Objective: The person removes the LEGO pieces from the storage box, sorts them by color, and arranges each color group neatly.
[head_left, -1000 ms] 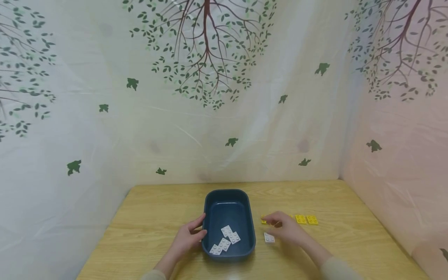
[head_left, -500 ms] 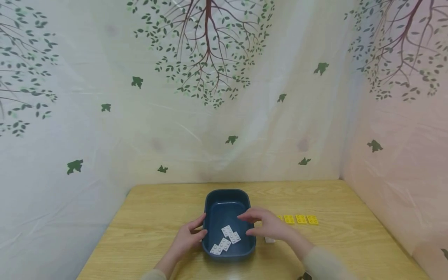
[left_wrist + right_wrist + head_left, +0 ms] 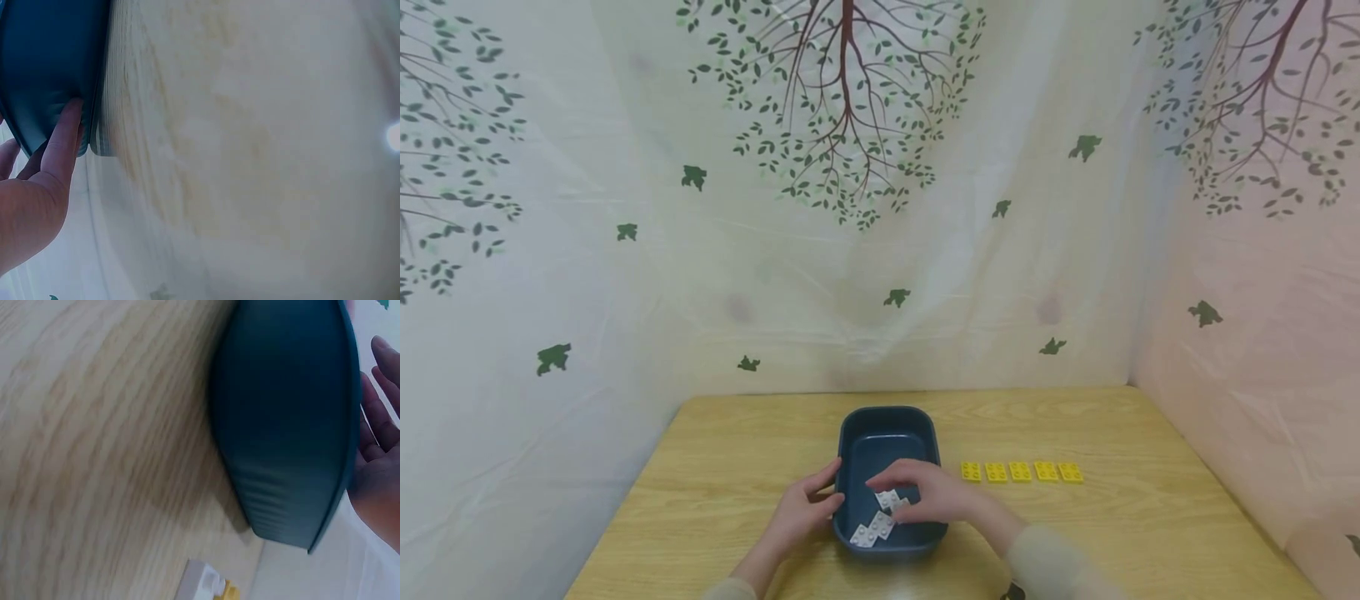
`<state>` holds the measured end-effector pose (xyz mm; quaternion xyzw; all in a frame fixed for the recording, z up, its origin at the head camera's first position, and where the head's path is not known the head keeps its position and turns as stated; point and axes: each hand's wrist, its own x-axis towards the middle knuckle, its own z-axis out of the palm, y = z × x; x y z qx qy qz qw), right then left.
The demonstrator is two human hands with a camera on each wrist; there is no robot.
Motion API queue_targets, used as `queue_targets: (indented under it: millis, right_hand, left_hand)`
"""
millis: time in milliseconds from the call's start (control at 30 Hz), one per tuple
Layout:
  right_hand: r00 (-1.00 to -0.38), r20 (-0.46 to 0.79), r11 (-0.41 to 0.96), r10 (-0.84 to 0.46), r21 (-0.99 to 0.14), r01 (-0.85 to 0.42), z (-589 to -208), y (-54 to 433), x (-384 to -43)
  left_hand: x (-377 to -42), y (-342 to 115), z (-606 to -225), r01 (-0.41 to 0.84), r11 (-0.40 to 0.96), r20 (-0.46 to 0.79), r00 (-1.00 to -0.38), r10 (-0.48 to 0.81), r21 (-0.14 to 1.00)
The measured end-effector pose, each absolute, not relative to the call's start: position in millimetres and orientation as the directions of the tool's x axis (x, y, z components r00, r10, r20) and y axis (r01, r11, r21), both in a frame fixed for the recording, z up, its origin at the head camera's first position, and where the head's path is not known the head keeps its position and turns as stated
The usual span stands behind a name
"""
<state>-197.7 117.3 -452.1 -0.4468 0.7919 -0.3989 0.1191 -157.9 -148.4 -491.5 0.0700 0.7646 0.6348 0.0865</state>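
Tray (image 3: pixel 867 457) is coloured plain dark blue, read as teal-blue from both wrists. White bricks (image 3: pixel 882 524) and yellow bricks (image 3: pixel 1020 472) are seen, each in one solid colour, patterned with round studs. Table (image 3: pixel 752 450) is coloured light yellow-brown, streaked with wood grain. Off-white backdrop (image 3: pixel 655 317) is printed with red-brown branches (image 3: pixel 847 50), green leaves (image 3: pixel 863 218) and dark green bird-like shapes (image 3: pixel 897 297); pinkish tint is shown at right. Sleeves (image 3: pixel 1045 558) are coloured pale cream. Small item (image 3: pixel 1013 592) by right cuff is seen as black.

Soft even head-view light, surface (image 3: pixel 737 467) shiny at 6 o'clock, left-wrist glare at 3 o'clock, right-wrist container (image 3: pixel 281 406) blurred
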Motion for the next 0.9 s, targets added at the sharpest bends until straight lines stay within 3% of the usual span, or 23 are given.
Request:
queue_targets:
  millis: [167, 467, 900]
  right_hand:
    - [-0.507, 0.166, 0.238, -0.846, -0.732, -0.638, -459, 109, -214]
    - [-0.45, 0.137, 0.23, -0.883, -0.709, -0.667, -467, 101, -244]
    - [-0.292, 0.038, 0.193, -0.956, -0.668, -0.719, -472, 100, -282]
  left_hand:
    - [-165, -143, -490, -0.013, 0.203, -0.052, -0.98, 0.19, 0.979]
    - [-180, -133, -493, -0.021, 0.187, -0.049, -0.988, 0.147, 0.982]
    - [-197, -116, -493, -0.049, 0.208, -0.065, -0.995, 0.072, 0.977]
